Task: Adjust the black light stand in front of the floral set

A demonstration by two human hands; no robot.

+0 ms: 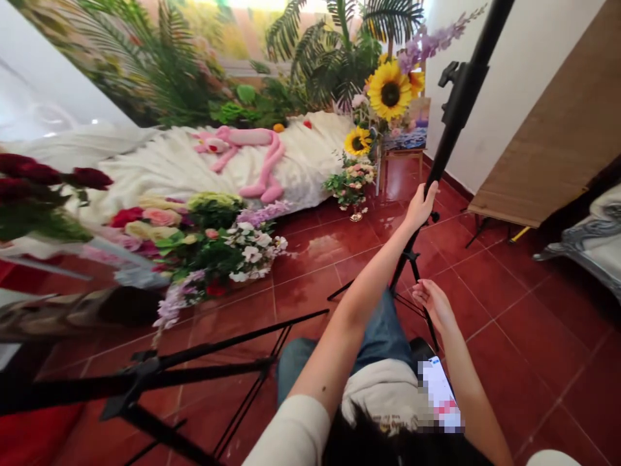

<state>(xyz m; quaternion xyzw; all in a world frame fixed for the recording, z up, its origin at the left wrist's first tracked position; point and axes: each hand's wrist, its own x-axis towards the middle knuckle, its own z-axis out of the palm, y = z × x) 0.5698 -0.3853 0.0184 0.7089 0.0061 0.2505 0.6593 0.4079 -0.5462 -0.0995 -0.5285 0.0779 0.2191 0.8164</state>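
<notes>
My left hand [421, 206] is wrapped round the pole of a black tripod stand [453, 107], which leans up to the right. The tripod's spread legs rest on the floor in front of my knees. My right hand [435, 305] hovers lower down beside a stand leg, fingers loosely bent and apart, with nothing visible in it. A lit phone [444, 398], partly blurred out, lies by my right forearm next to my lap.
A second black stand [145, 375] lies across the left foreground. Flower bunches [213, 239] sit in front of a white-draped platform [310, 149] bearing a pink plush toy [262, 139]. Sunflowers [389, 92] stand by the wall; a brown board [538, 129] leans at right.
</notes>
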